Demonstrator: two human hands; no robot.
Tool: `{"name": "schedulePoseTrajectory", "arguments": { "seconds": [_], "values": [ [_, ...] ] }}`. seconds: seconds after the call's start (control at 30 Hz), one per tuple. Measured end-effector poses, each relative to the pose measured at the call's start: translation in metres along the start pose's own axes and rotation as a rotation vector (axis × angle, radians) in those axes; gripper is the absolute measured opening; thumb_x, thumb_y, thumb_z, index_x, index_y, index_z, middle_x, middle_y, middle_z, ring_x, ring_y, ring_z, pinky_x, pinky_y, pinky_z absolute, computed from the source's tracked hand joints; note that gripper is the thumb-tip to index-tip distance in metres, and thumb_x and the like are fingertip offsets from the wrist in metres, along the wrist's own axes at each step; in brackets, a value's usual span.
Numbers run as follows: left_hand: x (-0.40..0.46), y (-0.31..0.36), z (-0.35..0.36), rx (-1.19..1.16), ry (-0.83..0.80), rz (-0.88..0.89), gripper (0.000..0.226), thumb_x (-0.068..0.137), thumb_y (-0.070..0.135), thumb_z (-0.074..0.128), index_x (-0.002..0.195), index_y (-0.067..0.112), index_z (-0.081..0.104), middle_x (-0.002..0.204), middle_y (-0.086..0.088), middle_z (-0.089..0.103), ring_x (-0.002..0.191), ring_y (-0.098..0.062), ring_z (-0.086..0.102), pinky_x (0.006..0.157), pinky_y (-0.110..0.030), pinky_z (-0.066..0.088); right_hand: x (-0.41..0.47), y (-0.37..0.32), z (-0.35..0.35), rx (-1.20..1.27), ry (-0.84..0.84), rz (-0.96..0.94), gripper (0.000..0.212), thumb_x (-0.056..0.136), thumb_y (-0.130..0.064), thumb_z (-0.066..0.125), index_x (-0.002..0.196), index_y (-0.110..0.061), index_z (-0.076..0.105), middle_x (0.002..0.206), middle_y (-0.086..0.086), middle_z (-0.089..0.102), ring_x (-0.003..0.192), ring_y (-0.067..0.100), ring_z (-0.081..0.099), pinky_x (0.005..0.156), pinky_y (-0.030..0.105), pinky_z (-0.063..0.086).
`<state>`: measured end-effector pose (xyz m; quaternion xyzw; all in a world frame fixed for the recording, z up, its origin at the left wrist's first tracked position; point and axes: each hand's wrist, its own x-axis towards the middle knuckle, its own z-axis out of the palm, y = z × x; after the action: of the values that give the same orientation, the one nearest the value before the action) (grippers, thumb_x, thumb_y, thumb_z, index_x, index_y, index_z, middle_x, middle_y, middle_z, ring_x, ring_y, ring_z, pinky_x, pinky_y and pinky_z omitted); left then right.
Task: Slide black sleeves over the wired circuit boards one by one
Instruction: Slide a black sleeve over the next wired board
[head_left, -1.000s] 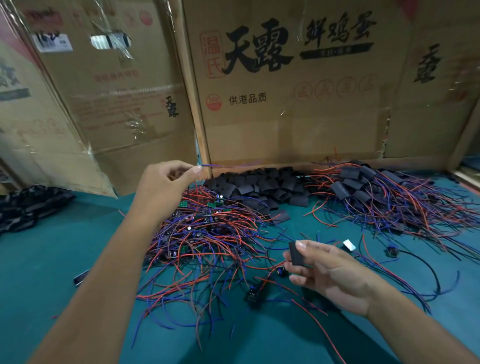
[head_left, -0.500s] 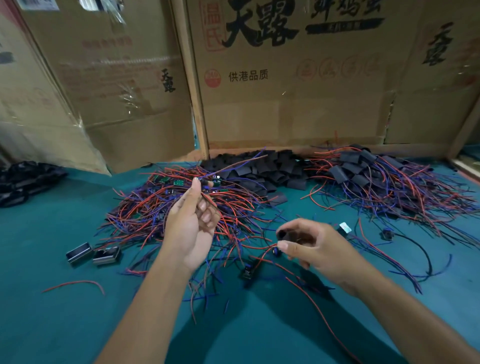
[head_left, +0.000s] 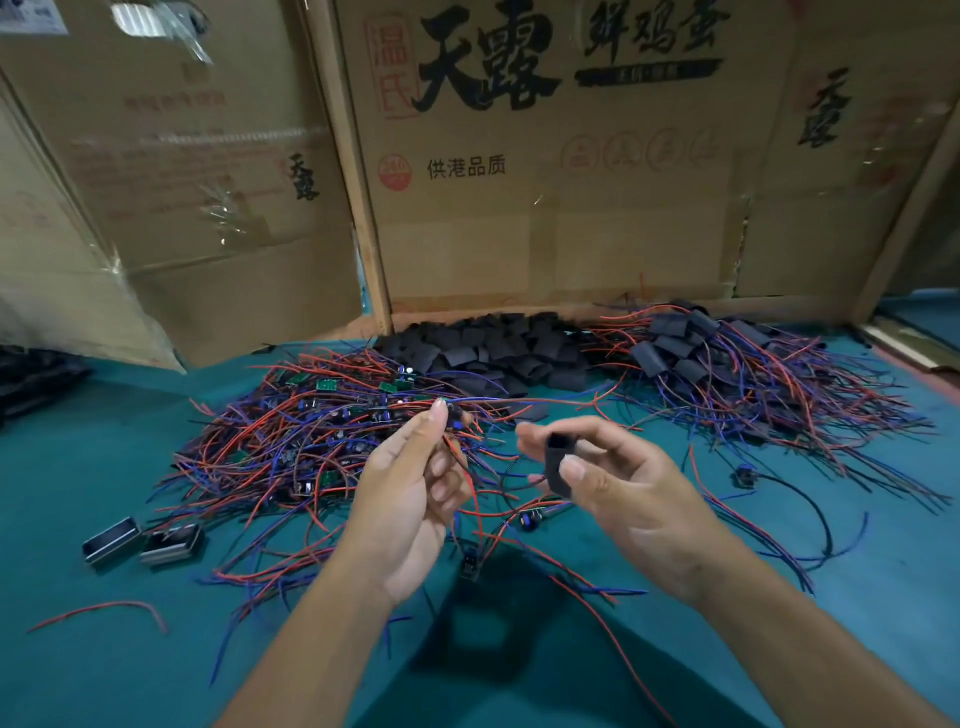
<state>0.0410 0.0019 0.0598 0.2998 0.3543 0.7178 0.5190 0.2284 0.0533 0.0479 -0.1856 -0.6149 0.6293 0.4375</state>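
Wired circuit boards (head_left: 322, 441) are heaped in a red and blue tangle on the teal counter (head_left: 104, 665); most boards are buried under wire, with only a few green corners seen. Loose black sleeves (head_left: 488, 353) are piled behind, against cardboard cut off by the frame. One board's wires are pinched in the left hand (head_left: 410, 499), the board itself largely hidden by the fingertips. One black sleeve (head_left: 557, 465) is pinched open-ended in the right hand (head_left: 623, 499), just beside the left.
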Motion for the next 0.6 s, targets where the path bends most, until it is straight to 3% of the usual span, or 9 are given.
{"name": "schedulePoseTrajectory", "arguments": {
  "seconds": [0.07, 0.17, 0.27, 0.43, 0.53, 0.6],
  "values": [
    [-0.001, 0.0, 0.002, 0.021, 0.024, 0.002, 0.03, 0.085, 0.032, 0.065, 0.068, 0.02, 0.042, 0.057, 0.003, 0.029, 0.043, -0.008, 0.026, 0.041, -0.018, 0.027, 0.0, -0.003, -0.003, 0.095, -0.029, 0.001, 0.026, 0.077, -0.029, 0.072, 0.102, -0.022, 0.073, 0.13, 0.013, 0.062, 0.128, 0.035, 0.051, 0.111, 0.062, 0.03],
    [-0.002, -0.003, 0.003, 0.051, 0.041, 0.024, 0.025, 0.083, 0.031, 0.066, 0.067, 0.022, 0.05, 0.06, 0.004, 0.032, 0.045, -0.007, 0.027, 0.04, -0.017, 0.028, 0.001, -0.005, 0.0, 0.189, -0.071, -0.01, 0.035, 0.072, -0.036, 0.083, 0.102, -0.021, 0.073, 0.132, 0.016, 0.06, 0.131, 0.036, 0.047, 0.112, 0.061, 0.03],
    [-0.003, -0.009, 0.005, 0.175, 0.02, 0.056, 0.016, 0.079, 0.034, 0.068, 0.074, 0.019, 0.063, 0.069, -0.003, 0.041, 0.051, -0.008, 0.038, 0.049, -0.019, 0.035, 0.002, -0.005, 0.003, 0.232, -0.02, -0.028, 0.035, 0.071, -0.032, 0.083, 0.101, -0.017, 0.073, 0.128, 0.021, 0.06, 0.127, 0.046, 0.047, 0.109, 0.058, 0.036],
    [-0.004, -0.015, 0.006, 0.217, -0.062, 0.033, 0.014, 0.079, 0.034, 0.068, 0.073, 0.022, 0.072, 0.076, -0.005, 0.061, 0.064, -0.012, 0.056, 0.065, -0.023, 0.048, 0.006, -0.01, -0.002, 0.389, 0.09, 0.002, 0.023, 0.082, -0.021, 0.07, 0.101, -0.007, 0.071, 0.13, 0.024, 0.059, 0.124, 0.04, 0.053, 0.095, 0.043, 0.052],
    [-0.005, -0.014, 0.005, 0.189, -0.114, -0.05, 0.015, 0.082, 0.029, 0.065, 0.081, 0.014, 0.067, 0.082, -0.011, 0.066, 0.065, -0.02, 0.064, 0.066, -0.029, 0.055, 0.008, -0.011, -0.006, 0.38, 0.122, 0.028, 0.025, 0.08, -0.014, 0.063, 0.1, -0.003, 0.072, 0.122, 0.021, 0.065, 0.117, 0.036, 0.059, 0.092, 0.039, 0.055],
    [-0.007, -0.011, 0.006, 0.175, -0.149, -0.105, 0.017, 0.083, 0.029, 0.067, 0.089, 0.013, 0.064, 0.086, -0.014, 0.069, 0.06, -0.018, 0.062, 0.056, -0.029, 0.054, 0.008, -0.012, -0.004, 0.364, 0.129, 0.034, 0.027, 0.077, -0.014, 0.066, 0.1, -0.002, 0.071, 0.118, 0.021, 0.067, 0.112, 0.032, 0.063, 0.086, 0.036, 0.056]
  ]
}}
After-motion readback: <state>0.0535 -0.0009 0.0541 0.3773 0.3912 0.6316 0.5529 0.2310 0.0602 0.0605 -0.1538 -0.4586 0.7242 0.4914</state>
